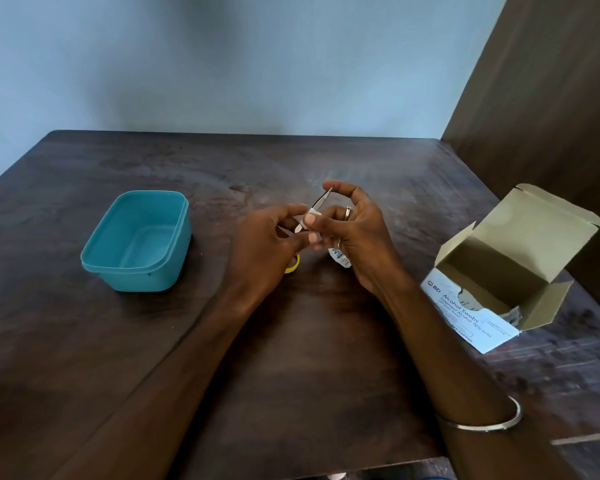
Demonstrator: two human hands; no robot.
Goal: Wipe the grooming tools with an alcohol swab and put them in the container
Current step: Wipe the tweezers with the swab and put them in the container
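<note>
Bangle point(482, 422) on right wrist, closest to camera. Right hand point(354, 233) pinching white swab point(314, 213) around metal tweezers point(317, 204), index fingertip on upper end. Left hand point(267, 237) gripping lower end, fingers curled. Both above dark wood table point(118, 341). Torn wrapper point(340, 258) and something yellow point(291, 266) under hands. Teal container point(139, 240) on left, open swab box point(506, 271) on right.
</note>
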